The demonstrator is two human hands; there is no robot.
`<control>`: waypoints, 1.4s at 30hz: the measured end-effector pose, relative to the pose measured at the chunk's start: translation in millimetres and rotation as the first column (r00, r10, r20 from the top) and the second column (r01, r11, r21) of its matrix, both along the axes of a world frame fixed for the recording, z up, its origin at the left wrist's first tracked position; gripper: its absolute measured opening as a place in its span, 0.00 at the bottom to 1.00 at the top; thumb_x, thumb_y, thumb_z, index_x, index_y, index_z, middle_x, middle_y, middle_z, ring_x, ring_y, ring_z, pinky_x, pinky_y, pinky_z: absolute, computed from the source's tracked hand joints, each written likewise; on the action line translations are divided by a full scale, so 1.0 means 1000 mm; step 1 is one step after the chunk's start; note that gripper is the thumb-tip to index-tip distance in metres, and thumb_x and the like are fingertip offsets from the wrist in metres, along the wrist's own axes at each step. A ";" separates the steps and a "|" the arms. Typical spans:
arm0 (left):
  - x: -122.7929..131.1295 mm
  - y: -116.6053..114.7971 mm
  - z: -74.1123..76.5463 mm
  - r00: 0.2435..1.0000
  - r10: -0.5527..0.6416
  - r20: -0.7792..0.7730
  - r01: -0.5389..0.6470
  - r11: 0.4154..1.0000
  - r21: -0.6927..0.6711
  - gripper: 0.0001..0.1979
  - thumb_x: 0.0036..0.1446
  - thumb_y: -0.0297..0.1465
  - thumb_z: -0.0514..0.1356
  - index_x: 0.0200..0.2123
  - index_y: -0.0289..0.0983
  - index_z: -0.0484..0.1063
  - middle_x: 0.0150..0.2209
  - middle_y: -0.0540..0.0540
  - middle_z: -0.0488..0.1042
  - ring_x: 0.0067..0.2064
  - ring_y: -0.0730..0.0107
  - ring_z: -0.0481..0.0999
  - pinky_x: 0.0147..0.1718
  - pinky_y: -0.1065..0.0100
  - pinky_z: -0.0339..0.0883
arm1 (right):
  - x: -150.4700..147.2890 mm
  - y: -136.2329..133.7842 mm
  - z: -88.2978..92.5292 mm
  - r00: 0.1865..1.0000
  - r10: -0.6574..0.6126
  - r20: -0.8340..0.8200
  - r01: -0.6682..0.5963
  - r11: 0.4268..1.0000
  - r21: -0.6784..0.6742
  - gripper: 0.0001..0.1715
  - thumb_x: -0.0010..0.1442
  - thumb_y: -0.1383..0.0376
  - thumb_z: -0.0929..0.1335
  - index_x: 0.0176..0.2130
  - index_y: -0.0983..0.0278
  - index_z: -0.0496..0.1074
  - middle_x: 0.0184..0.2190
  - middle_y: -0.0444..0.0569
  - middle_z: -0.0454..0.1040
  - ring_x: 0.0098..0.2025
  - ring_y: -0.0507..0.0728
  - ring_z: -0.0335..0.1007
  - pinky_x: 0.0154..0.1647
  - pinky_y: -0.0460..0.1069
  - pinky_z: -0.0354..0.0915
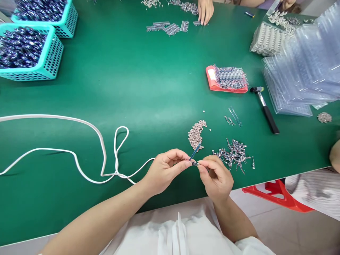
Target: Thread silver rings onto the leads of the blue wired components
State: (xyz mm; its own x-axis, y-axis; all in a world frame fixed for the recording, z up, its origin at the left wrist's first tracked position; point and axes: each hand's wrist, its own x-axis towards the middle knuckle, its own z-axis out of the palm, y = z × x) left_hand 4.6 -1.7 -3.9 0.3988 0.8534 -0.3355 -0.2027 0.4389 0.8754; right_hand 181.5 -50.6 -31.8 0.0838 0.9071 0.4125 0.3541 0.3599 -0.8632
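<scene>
Near the table's front edge, my left hand (166,169) pinches a thin blue strip (195,151) with small teeth or pins along it. My right hand (216,175) meets it from the right, thumb and forefinger closed on a small dark part (195,163) at the strip's lower end. The fingertips hide part of this piece. Just beyond my hands lies a pile of small round beige discs (196,134). To the right of my right hand is a heap of small wired components (235,154).
A black-handled hammer (265,109) lies to the right, beside stacked clear plastic trays (297,71). A red band (227,88) carries bundled pin strips. White cable (101,141) loops across the left. Turquoise baskets (51,58) hold dark coils. A co-worker's hand (205,10) works at the far side.
</scene>
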 end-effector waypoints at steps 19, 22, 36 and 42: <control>-0.002 0.000 -0.008 0.998 -0.063 0.004 0.063 0.998 0.020 0.06 0.55 0.30 0.69 0.34 0.35 0.77 0.36 0.46 0.81 0.41 0.66 0.81 0.46 0.64 0.74 | -0.001 -0.002 0.000 0.988 -0.050 0.146 0.033 0.993 0.115 0.18 0.57 0.76 0.70 0.45 0.58 0.74 0.32 0.46 0.75 0.30 0.53 0.72 0.28 0.48 0.71; -0.002 0.000 -0.009 0.997 -0.074 -0.015 0.075 0.996 0.049 0.05 0.55 0.30 0.69 0.34 0.35 0.78 0.37 0.44 0.82 0.42 0.64 0.80 0.47 0.63 0.73 | 0.000 -0.001 -0.001 0.992 -0.042 0.119 0.030 0.995 0.097 0.17 0.58 0.75 0.70 0.45 0.57 0.74 0.32 0.46 0.76 0.30 0.53 0.72 0.28 0.49 0.71; -0.002 -0.004 -0.003 0.987 -0.027 -0.159 0.058 0.980 0.192 0.06 0.56 0.33 0.67 0.32 0.36 0.76 0.33 0.45 0.78 0.36 0.67 0.76 0.39 0.67 0.71 | 0.001 0.000 0.002 0.999 0.006 -0.043 -0.010 0.996 -0.086 0.10 0.60 0.72 0.69 0.40 0.60 0.78 0.30 0.47 0.75 0.31 0.53 0.71 0.28 0.49 0.67; -0.001 -0.003 -0.002 0.979 -0.016 -0.204 0.062 0.974 0.219 0.05 0.55 0.31 0.66 0.31 0.36 0.75 0.31 0.46 0.77 0.35 0.68 0.75 0.38 0.68 0.71 | 0.001 0.001 0.002 0.997 0.019 -0.078 -0.028 0.993 -0.116 0.10 0.60 0.72 0.69 0.40 0.59 0.78 0.30 0.46 0.75 0.32 0.53 0.70 0.29 0.48 0.66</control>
